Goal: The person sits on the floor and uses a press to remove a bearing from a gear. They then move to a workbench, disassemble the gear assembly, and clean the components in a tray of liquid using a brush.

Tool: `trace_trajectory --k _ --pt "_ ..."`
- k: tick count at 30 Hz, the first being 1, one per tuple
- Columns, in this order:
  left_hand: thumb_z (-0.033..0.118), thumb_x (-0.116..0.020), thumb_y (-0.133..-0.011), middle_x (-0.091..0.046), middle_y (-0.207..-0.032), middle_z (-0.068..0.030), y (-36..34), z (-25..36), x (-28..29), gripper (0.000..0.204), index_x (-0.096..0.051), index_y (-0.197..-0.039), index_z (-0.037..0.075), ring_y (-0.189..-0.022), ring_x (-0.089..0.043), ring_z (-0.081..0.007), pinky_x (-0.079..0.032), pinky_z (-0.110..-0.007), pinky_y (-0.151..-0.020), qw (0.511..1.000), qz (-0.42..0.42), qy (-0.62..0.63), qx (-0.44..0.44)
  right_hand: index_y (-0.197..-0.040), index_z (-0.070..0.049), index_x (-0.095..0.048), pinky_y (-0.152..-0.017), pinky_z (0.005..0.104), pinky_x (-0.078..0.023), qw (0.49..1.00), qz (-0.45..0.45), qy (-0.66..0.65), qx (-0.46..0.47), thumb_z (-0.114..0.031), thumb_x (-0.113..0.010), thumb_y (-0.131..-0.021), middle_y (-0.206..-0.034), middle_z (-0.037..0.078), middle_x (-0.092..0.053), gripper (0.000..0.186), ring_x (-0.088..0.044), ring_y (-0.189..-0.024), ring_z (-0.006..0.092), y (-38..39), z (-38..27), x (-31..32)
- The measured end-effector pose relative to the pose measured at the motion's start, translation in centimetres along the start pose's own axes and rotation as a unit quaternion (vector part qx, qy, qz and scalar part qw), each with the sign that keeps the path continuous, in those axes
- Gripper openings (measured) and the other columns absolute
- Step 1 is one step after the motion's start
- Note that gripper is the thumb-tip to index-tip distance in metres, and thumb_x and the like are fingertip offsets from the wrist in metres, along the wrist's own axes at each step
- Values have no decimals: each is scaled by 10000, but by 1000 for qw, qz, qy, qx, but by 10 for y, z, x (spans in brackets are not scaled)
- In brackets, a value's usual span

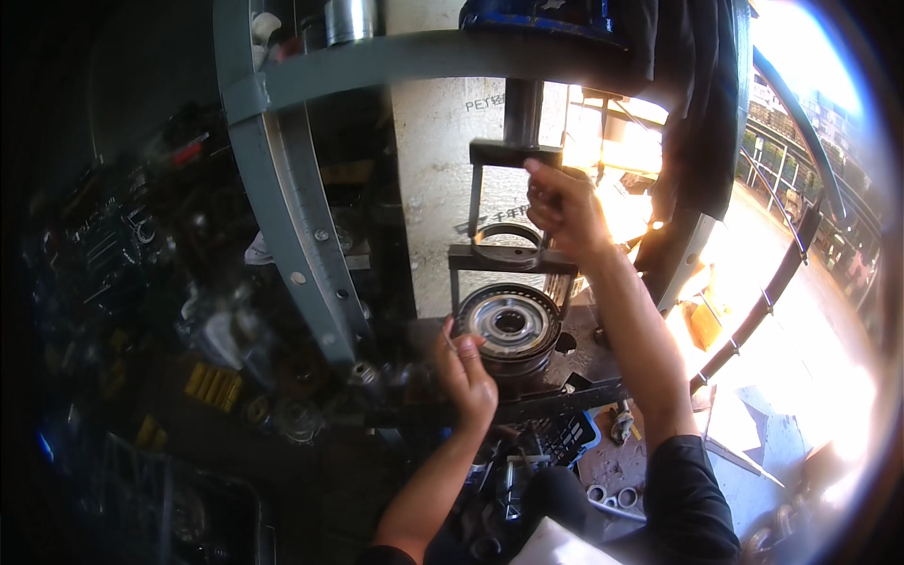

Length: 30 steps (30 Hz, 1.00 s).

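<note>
A round metal drum (509, 322) with a toothed rim and a dark hole at its centre sits on the bed of a grey press. Above it stands a dark metal bracket (504, 256) with two crossbars, its legs reaching down beside the drum. A press ram (523, 111) comes down onto the upper crossbar. My right hand (568, 209) is closed in front of the bracket's right side, its index finger near the upper bar. What it grips is hidden. Beside the drum's left edge, my left hand (464, 372) has its fingers bent close to the rim; anything between them cannot be made out.
The press's grey upright (299, 207) rises left of the drum, under a grey crossbeam (405, 66). A blue basket (574, 441) lies below the bed, near several metal rings (612, 497). Dark cloth (702, 113) hangs at right. Yellow parts (213, 387) lie at left.
</note>
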<state>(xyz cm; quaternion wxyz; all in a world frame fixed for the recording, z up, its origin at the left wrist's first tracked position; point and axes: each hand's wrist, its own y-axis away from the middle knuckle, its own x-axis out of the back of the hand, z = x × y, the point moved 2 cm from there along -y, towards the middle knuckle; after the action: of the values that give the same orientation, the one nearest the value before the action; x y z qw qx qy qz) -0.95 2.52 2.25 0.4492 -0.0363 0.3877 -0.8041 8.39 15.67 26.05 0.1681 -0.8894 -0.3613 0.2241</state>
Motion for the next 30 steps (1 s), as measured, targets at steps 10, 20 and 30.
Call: trace_trajectory --k 10,20,30 --pt "123 -488 -1102 -649 -929 -67 0 -1 1 369 -512 -1405 -86 -887 -612 -152 -478 -325 -926 1000 -2 7 -3 -725 -126 -538 -461 261 -283 1000 -13 7 -21 -199 -750 -957 -581 -42 -429 322 -351 -470 79 6 -8 1" --pt "146 -481 -1109 -642 -950 -67 1 -2 0 378 -509 -1419 -70 -894 -596 -151 -463 -323 -932 1000 -3 13 2 -971 1 -714 -766 308 -515 943 -69 314 88 -216 -726 -955 -844 75 -698 217 -662 -820 165 8 -32 18" --pt "168 -475 -1115 -636 -933 -54 1 0 -1 385 -491 -1428 -55 -898 -599 -157 -462 -336 -939 1000 -6 8 5 -1143 18 -674 -852 382 -583 858 -31 502 108 -430 -800 -907 -1036 143 -728 522 -713 -986 243 20 -63 21"
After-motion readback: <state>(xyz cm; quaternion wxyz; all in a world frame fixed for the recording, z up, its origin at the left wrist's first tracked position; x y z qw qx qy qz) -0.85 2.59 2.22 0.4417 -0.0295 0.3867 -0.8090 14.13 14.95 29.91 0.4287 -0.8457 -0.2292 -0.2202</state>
